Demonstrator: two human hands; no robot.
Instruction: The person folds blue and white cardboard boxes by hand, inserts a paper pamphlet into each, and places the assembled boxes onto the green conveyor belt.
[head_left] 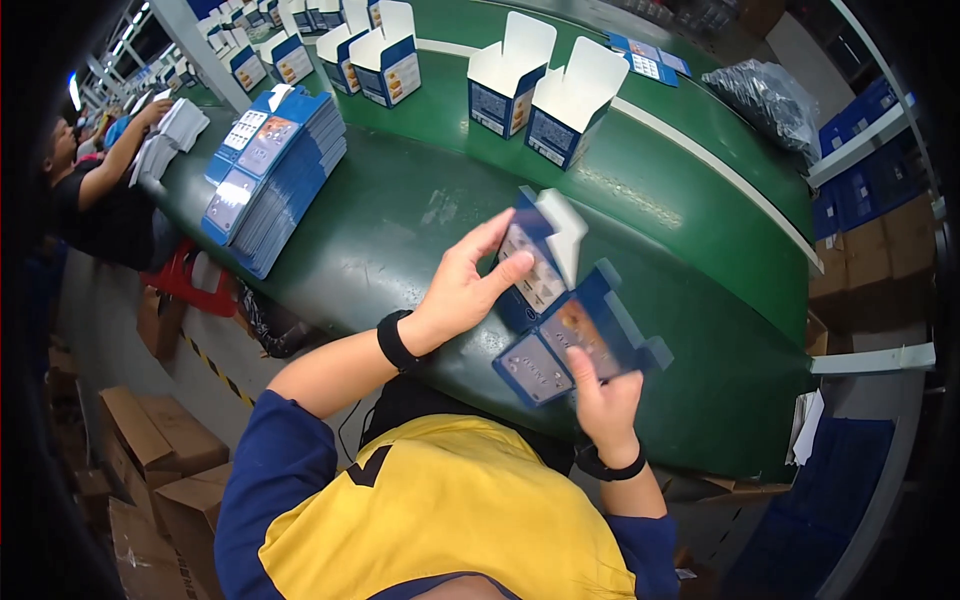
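A blue printed carton point(590, 325), partly unfolded and smeared by motion, is held over the near edge of the green worktable point(420, 190). On its left part, which has a raised white flap, my left hand point(470, 280) is closed with the thumb across the printed panel. My right hand point(607, 400) grips the lower right part, thumb on top and fingers mostly hidden beneath. To the left of my left hand lies a thick stack of flat blue cartons point(275, 185). Two erected cartons point(555, 135) with white lids up stand beyond my hands.
More erected cartons point(385, 75) stand at the far left along a pale strip. Flat blue cartons point(648, 60) and a grey plastic bag point(765, 100) lie at the far right. A co-worker point(105, 190) handles pale cartons on the left. A white post point(870, 360) juts in at the right.
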